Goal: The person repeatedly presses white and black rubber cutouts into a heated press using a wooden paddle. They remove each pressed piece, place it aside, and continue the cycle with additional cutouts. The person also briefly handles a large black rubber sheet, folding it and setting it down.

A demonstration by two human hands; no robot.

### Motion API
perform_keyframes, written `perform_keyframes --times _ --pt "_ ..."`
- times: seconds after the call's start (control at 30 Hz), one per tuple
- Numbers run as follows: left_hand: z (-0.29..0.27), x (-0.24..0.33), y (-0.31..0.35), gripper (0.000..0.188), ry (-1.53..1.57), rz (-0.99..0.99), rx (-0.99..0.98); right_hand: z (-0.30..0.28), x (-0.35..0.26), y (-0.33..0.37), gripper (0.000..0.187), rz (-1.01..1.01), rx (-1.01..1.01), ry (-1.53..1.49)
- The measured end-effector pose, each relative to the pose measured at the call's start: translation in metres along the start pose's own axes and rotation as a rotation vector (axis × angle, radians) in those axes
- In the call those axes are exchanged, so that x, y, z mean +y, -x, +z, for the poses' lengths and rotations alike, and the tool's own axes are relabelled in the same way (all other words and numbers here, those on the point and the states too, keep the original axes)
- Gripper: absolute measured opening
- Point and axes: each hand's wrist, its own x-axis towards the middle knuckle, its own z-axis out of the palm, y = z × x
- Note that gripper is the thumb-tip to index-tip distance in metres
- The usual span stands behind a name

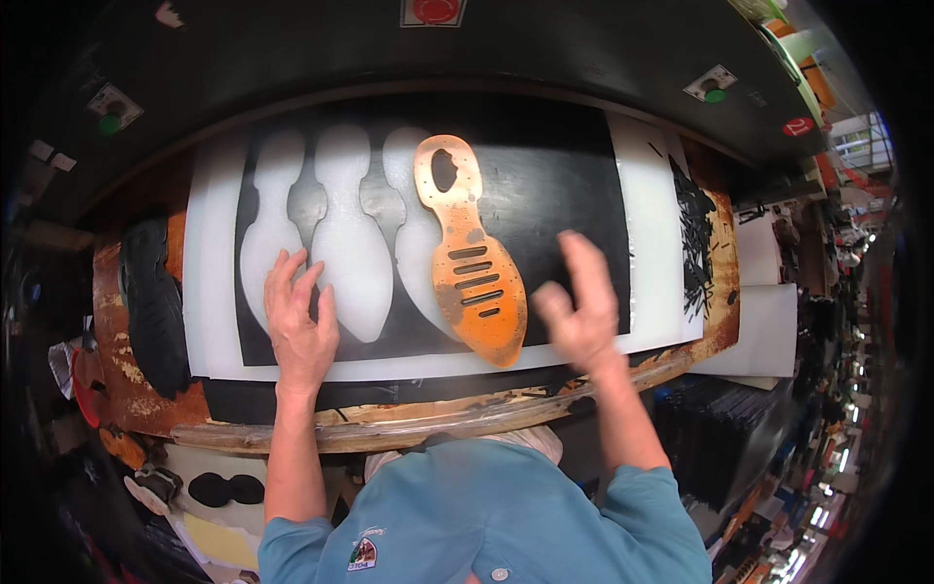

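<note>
An orange sole-shaped cutting die (496,258) with slots and an oval hole lies on a black sheet (559,185). It partly covers the rightmost of three sole-shaped cutouts (350,243), through which a white board (209,282) shows. Over the lower parts of the two left cutouts is my left hand (300,331), its fingers apart and holding nothing. My right hand (584,316), slightly smeared by motion, hovers just right of the die without touching it. Its thumb and fingers are spread, with nothing between them.
Black sole-shaped pieces (151,311) are stacked at the left. Thin black scraps (693,238) lie along the right edge. A dark machine beam (321,49) with green buttons (109,124) and a red one (435,10) spans the far side. Black sheets (720,419) are piled lower right.
</note>
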Motion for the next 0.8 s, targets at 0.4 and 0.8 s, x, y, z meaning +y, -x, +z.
perform_keyframes --times 0.4,0.8 --pt "-0.002 -0.001 -0.001 0.03 0.04 0.003 0.028 0.025 -0.051 -0.01 0.089 0.368 -0.149 -0.58" --pt "-0.002 0.001 -0.003 0.03 0.026 -0.007 0.01 0.04 -0.02 -0.02 0.074 0.102 -0.014 0.113"
